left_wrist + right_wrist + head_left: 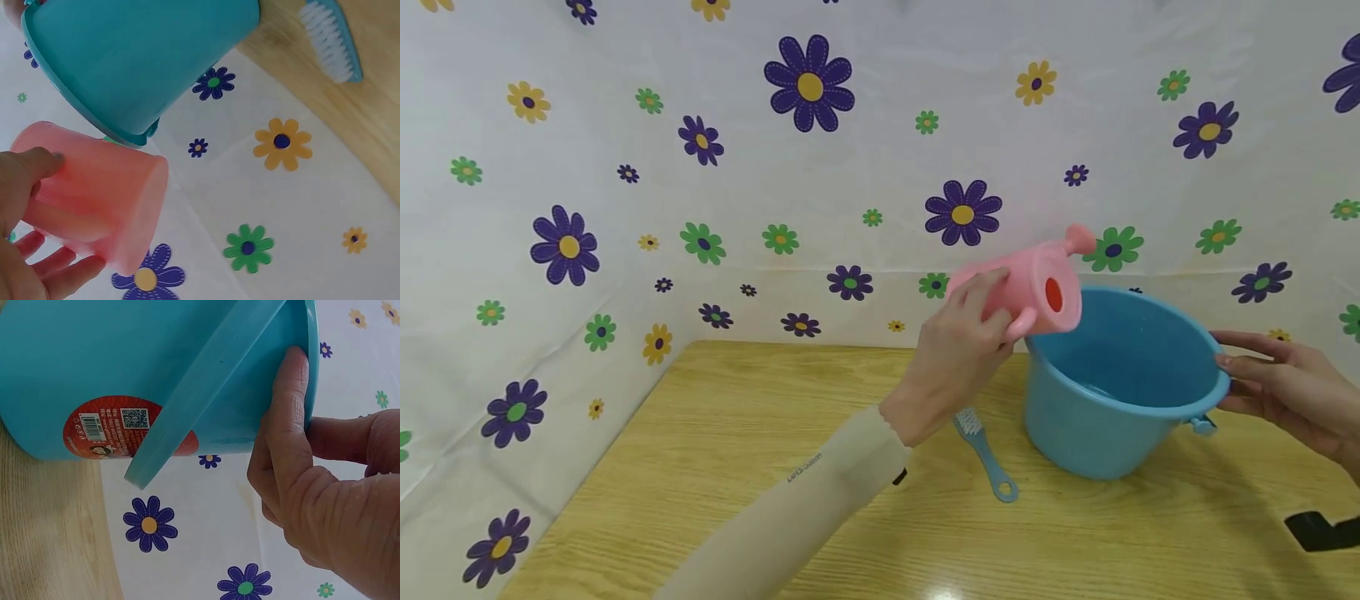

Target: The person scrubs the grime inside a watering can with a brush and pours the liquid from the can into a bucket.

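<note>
In the head view my left hand [958,346] grips a pink watering can [1011,287] by its handle. The can is tilted over the left rim of a blue bucket [1097,433], its spout pointing up and to the right. Fingers and thumb curl round the can in the left wrist view too, where its pink body [94,187] hangs beside the bucket [144,50]. At the bucket's right side, my right hand [1285,383] pinches the rim. The right wrist view shows that hand [300,456] with fingers along the outer wall and the thumb at the rim.
A blue brush [988,462] with white bristles lies on the wooden table [737,433], left of the bucket. Behind stands a white flower-patterned sheet [865,167]. The bucket's handle [200,394] hangs down across a red label [103,428]. A black object [1318,532] is at the right edge.
</note>
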{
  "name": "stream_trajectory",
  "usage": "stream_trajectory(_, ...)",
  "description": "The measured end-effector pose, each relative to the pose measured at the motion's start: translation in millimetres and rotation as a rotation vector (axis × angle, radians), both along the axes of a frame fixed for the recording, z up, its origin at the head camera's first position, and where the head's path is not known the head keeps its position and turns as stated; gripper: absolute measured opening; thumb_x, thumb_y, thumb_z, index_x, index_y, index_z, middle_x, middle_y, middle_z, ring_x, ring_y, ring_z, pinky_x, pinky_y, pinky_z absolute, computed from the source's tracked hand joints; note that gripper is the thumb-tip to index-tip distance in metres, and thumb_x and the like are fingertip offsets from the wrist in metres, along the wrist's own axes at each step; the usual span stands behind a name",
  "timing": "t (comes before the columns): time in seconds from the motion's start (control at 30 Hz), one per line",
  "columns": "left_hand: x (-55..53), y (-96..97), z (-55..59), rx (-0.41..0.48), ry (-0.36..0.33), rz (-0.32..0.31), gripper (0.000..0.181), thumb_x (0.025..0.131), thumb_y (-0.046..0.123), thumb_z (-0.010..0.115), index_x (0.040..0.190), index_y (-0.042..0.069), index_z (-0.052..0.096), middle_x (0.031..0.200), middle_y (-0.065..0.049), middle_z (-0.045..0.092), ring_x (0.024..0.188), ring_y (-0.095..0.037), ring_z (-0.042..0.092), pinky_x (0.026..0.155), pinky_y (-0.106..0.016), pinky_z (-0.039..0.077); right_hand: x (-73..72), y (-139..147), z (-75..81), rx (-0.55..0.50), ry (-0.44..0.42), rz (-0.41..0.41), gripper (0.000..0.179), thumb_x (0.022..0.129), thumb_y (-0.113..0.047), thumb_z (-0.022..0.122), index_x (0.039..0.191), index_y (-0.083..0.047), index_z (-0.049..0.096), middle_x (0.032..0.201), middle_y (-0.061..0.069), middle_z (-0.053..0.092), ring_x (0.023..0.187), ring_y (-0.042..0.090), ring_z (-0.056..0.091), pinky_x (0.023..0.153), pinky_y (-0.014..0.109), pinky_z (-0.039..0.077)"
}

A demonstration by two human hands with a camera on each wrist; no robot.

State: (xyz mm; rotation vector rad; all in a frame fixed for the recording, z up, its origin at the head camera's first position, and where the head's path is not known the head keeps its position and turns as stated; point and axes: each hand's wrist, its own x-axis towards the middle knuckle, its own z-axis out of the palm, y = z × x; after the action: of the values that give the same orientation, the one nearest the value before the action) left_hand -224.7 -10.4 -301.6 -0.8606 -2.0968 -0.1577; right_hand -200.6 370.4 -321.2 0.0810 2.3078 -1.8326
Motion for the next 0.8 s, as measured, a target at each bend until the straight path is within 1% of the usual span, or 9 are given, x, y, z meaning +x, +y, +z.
stream_trajectory(0.13,1.4,-11.7,-13.7,0.119,-0.062,-0.083,0.016,0.09,0.025,0.079,0.098,0.011,0.076,0.141,-0.013,0.058,0.132,-0.031,0.059,0.093,-0.037,0.06,-0.6,-0.5,-2.3,0.087,0.017,-0.007,0.026,0.107,-0.025,0.051,0.115,-0.048,0.043,0.093,-0.03,0.066,0.082,0.006,0.076,0.074,0.028,0.064)
stream_trajectory(0.3,3.4,-26.5,-29.2,0.238,-0.144,-0.129,0.018,0.086,0.023,0.083,0.089,0.006,0.077,0.142,-0.016,0.058,0.131,-0.03,0.06,0.1,-0.036,0.057,-2.5,1.5,-6.1,0.113,0.034,-0.011,0.026,0.107,-0.026,0.051,0.117,-0.048,0.042,0.093,-0.029,0.067,0.082,0.006,0.076,0.075,0.028,0.064)
stream_trajectory(0.4,6.7,-36.9,-37.8,0.34,-0.238,-0.159,0.019,0.085,0.021,0.085,0.082,0.005,0.075,0.142,-0.017,0.057,0.132,-0.031,0.059,0.102,-0.035,0.056,-2.9,1.6,-7.2,0.136,0.046,-0.013,0.028,0.107,-0.025,0.05,0.119,-0.048,0.041,0.092,-0.029,0.067,0.082,0.006,0.076,0.075,0.027,0.064)
stream_trajectory(0.53,11.0,-50.7,-48.5,0.483,-0.375,-0.195,0.019,0.083,0.018,0.086,0.082,0.002,0.075,0.143,-0.015,0.054,0.131,-0.031,0.059,0.099,-0.033,0.058,-0.9,0.5,-7.6,0.176,0.066,-0.022,0.037,0.108,-0.024,0.049,0.138,-0.042,0.038,0.091,-0.029,0.067,0.082,0.004,0.075,0.074,0.024,0.064)
stream_trajectory(0.6,12.2,-57.4,-53.2,0.539,-0.425,-0.196,0.02,0.083,0.016,0.086,0.082,0.0,0.075,0.143,-0.015,0.054,0.129,-0.032,0.06,0.095,-0.032,0.06,0.4,-0.1,-7.6,0.18,0.079,-0.026,0.038,0.108,-0.023,0.049,0.139,-0.042,0.038,0.091,-0.029,0.067,0.081,0.004,0.075,0.074,0.023,0.064)
stream_trajectory(0.63,12.5,-60.7,-55.4,0.564,-0.446,-0.192,0.02,0.083,0.016,0.086,0.085,-0.001,0.076,0.143,-0.015,0.054,0.129,-0.032,0.06,0.094,-0.033,0.061,0.8,-0.3,-7.6,0.177,0.084,-0.027,0.037,0.108,-0.022,0.049,0.138,-0.042,0.039,0.091,-0.028,0.067,0.08,0.004,0.075,0.073,0.023,0.063)
stream_trajectory(0.67,12.7,-64.0,-57.4,0.602,-0.486,-0.2,0.023,0.083,0.015,0.086,0.093,-0.002,0.075,0.142,-0.014,0.054,0.128,-0.032,0.06,0.092,-0.033,0.061,0.9,-0.3,-7.6,0.166,0.088,-0.027,0.035,0.108,-0.021,0.049,0.132,-0.044,0.04,0.091,-0.027,0.068,0.08,0.005,0.075,0.072,0.022,0.063)
stream_trajectory(0.73,12.9,-70.8,-61.0,0.69,-0.573,-0.224,0.037,0.082,0.013,0.086,0.112,-0.003,0.07,0.141,-0.012,0.054,0.124,-0.031,0.064,0.09,-0.033,0.062,1.0,-0.6,-7.2,0.15,0.095,-0.022,0.033,0.107,-0.02,0.05,0.127,-0.045,0.042,0.09,-0.026,0.069,0.079,0.006,0.075,0.072,0.022,0.063)
stream_trajectory(0.8,13.0,-77.8,-64.7,0.789,-0.666,-0.243,0.055,0.082,0.012,0.086,0.129,0.002,0.061,0.139,-0.011,0.055,0.12,-0.03,0.067,0.088,-0.033,0.063,0.4,-1.1,-6.9,0.15,0.097,-0.019,0.031,0.107,-0.02,0.05,0.122,-0.047,0.042,0.09,-0.026,0.069,0.079,0.006,0.076,0.072,0.022,0.063)
